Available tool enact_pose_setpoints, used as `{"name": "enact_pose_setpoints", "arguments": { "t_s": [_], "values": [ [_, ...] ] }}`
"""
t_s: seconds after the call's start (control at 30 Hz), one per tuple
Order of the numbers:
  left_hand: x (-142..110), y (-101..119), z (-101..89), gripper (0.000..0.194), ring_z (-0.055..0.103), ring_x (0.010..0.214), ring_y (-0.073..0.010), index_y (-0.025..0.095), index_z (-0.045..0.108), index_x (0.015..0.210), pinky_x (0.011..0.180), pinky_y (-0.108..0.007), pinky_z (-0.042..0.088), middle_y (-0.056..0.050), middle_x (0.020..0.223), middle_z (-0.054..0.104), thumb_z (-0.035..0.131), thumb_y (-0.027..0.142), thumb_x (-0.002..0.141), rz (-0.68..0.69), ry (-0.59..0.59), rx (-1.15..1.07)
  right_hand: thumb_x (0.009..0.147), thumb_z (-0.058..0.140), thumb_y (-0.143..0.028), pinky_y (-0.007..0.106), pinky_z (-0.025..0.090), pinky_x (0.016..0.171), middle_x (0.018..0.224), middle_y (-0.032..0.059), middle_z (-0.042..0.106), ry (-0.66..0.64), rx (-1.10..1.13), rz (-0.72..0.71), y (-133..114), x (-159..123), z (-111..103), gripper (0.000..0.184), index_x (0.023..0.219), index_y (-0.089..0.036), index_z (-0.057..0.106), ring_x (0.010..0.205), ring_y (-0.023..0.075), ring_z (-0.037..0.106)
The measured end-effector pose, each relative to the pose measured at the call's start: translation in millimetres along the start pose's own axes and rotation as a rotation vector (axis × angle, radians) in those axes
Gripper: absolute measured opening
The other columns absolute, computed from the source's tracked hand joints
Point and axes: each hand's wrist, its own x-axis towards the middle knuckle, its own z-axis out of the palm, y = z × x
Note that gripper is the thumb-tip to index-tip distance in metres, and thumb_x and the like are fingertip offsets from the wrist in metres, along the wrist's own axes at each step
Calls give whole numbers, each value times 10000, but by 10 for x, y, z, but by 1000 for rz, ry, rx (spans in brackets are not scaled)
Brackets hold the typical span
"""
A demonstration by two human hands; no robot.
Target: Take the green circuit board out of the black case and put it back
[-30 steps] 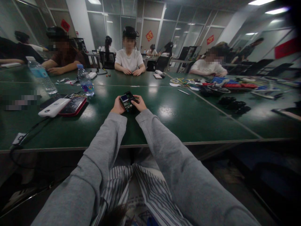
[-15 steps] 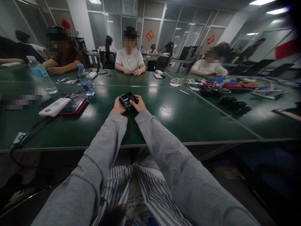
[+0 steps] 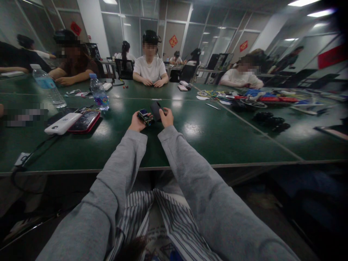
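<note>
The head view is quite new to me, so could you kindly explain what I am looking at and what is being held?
There is no machine here: these are a person's own bare hands, in gray sleeves. A camera worn on that person's head looks forward and down, which is why the arms reach away from you.

The left hand holds a small green circuit board with a little screen. The right hand holds a dark piece close beside it; whether the two touch is hard to tell.

On the green table, to the left, are two plastic bottles, a white device and a red-edged phone. To the right lie a pen and assorted cables. Other people sit across the table.
</note>
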Motion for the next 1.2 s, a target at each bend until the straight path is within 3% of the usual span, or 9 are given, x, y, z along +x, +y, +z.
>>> {"name": "enact_pose_setpoints", "arguments": {
  "t_s": [0.1,0.27,0.53,0.93,1.2],
  "values": [
    [-18,-1,3,370,739,814,-282,158,643,1101,798,-421,592,-115,781,726,418,409,948,-5,3,7,776,664,-675,507,498,1059,988,85,698,-15,27,-11,-30,-4,19,586,1144,-222,607,1041,272,684],
    [-67,-5,40,365,738,817,-266,168,667,1096,844,-404,585,-73,703,703,420,397,957,1,-6,21,788,646,-696,457,527,998,929,61,699,-121,-21,-158,-128,-160,77,562,1114,-239,629,948,252,689],
    [-114,-24,60,569,736,929,-276,157,667,1161,901,-421,566,-111,859,746,304,567,1005,-6,-22,65,799,613,-733,453,494,1012,957,60,706,-142,-60,-266,-254,-293,51,551,1083,-261,643,978,263,666],
    [-84,-40,51,588,720,976,-291,160,633,1255,917,-441,555,-134,967,746,309,579,999,3,-55,40,876,587,-640,454,511,1004,1061,85,725,-110,-138,-347,-435,-379,-3,455,1080,-238,647,998,267,679],
    [-158,-26,79,618,703,983,-290,126,597,1281,931,-424,547,-132,911,724,314,596,997,12,22,106,885,605,-515,426,532,964,1091,80,728,-224,-251,-398,-295,-381,100,363,1094,-220,638,1002,242,676]
  ]
}}
